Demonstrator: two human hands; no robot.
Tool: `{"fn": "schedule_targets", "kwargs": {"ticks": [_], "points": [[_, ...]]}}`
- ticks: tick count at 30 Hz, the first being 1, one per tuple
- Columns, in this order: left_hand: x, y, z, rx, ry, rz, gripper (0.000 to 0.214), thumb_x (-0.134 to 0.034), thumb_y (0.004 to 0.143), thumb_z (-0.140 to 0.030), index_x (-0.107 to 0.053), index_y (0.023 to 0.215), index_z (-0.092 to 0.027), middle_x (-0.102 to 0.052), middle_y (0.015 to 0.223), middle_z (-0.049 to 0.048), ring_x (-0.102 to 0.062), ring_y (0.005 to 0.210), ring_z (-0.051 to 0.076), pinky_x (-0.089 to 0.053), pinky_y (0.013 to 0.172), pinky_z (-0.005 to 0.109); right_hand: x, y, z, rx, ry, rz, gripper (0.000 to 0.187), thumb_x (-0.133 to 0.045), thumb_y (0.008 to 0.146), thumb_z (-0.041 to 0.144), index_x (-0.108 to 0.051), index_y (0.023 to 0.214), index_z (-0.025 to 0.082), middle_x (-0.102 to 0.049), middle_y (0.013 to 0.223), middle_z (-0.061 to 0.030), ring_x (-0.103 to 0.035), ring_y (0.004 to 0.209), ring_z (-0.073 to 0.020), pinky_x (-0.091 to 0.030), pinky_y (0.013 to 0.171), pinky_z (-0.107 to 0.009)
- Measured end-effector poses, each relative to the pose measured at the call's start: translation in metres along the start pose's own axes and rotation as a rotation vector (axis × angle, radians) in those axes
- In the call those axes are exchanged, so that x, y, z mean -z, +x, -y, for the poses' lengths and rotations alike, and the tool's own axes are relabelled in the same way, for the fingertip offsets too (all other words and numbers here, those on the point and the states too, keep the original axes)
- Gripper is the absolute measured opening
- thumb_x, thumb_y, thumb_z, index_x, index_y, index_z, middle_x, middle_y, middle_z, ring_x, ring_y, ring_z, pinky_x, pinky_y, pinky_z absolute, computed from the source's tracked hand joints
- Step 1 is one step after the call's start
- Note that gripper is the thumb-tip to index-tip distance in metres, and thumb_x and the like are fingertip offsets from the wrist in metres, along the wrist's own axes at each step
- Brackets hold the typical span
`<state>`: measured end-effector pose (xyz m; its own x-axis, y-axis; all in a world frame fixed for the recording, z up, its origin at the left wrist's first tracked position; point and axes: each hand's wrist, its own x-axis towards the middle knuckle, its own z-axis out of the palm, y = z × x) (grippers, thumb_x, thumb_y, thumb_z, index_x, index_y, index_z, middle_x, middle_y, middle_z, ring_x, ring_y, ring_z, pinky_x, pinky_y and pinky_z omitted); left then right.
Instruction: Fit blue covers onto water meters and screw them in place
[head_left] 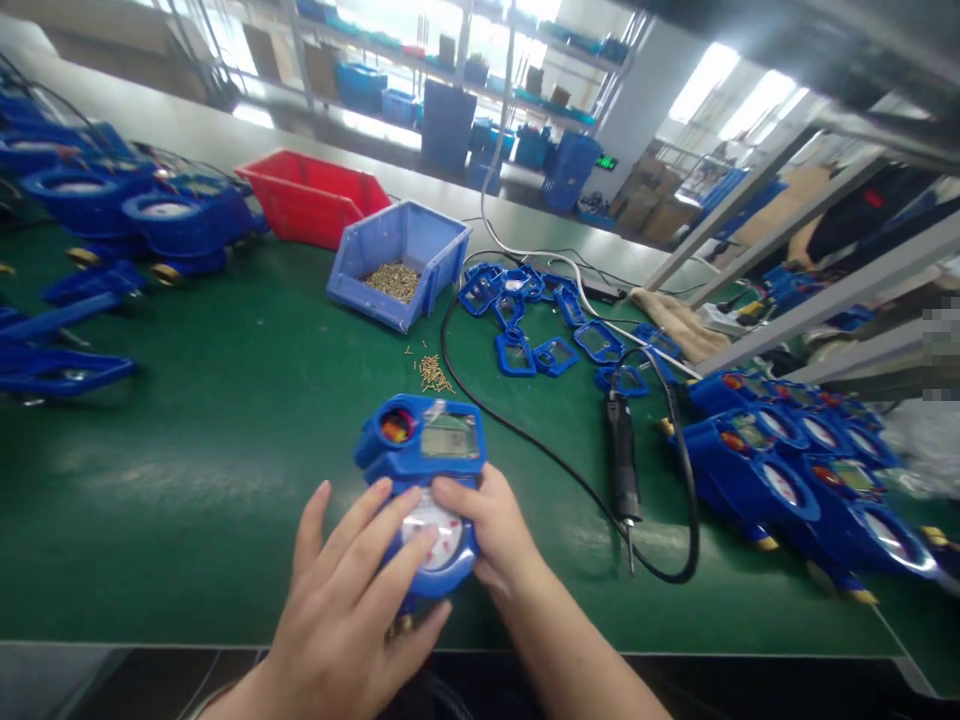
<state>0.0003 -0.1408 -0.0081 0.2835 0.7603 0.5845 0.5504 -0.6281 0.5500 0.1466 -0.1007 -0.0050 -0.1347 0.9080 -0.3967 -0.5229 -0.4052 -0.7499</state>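
A blue water meter [422,447] with a small display and a round dial lies on the green mat [225,450] near the front edge. My left hand [352,600] rests over its dial end, fingers spread flat on the dial face. My right hand [487,530] grips the meter's right side, fingers curled round the body. A black electric screwdriver [622,460] with its cable lies on the mat to the right, untouched.
A blue bin [439,250] of brass screws and a red bin [315,200] stand at the back. Loose screws [433,372] and blue frame covers [555,330] lie mid-table. Rows of blue meters [795,480] sit right, more blue meters [150,210] at the left.
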Motion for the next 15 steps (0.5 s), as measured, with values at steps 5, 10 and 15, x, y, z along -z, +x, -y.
{"fn": "schedule_targets", "kwargs": {"ticks": [5,10,15], "points": [[0.005,-0.021,0.028,0.024,0.248,0.091,0.071,-0.070,0.072,-0.019,-0.044,0.137,-0.032,-0.044,0.143,0.0060,-0.041,0.129,0.032,-0.007,0.115,0.048,-0.040,0.025,-0.013,-0.012,-0.043,0.045,0.062,-0.086,0.049,0.029,-0.057,0.101,0.013,-0.068,0.098,-0.0087,-0.065,0.092,-0.0241,-0.048,0.091,-0.038],[0.007,-0.014,0.057,0.134,0.251,-0.016,0.067,-0.067,0.074,-0.021,-0.045,0.137,-0.029,-0.045,0.142,0.0046,-0.036,0.134,0.030,-0.021,0.113,0.042,-0.049,0.034,-0.016,-0.002,-0.323,0.072,0.073,-0.071,0.066,0.040,-0.045,0.128,0.012,-0.051,0.130,-0.0153,-0.050,0.120,-0.0274,-0.037,0.105,-0.042],[0.010,0.040,0.102,0.145,0.726,0.002,0.047,-0.050,0.084,-0.035,-0.059,0.119,-0.006,-0.056,0.124,0.0229,-0.047,0.121,0.039,-0.040,0.099,0.050,-0.025,0.010,-0.002,0.070,-0.527,0.111,0.090,-0.064,0.067,0.029,-0.023,0.143,0.008,-0.038,0.139,-0.0199,-0.041,0.128,-0.0264,-0.030,0.108,-0.043]]}}
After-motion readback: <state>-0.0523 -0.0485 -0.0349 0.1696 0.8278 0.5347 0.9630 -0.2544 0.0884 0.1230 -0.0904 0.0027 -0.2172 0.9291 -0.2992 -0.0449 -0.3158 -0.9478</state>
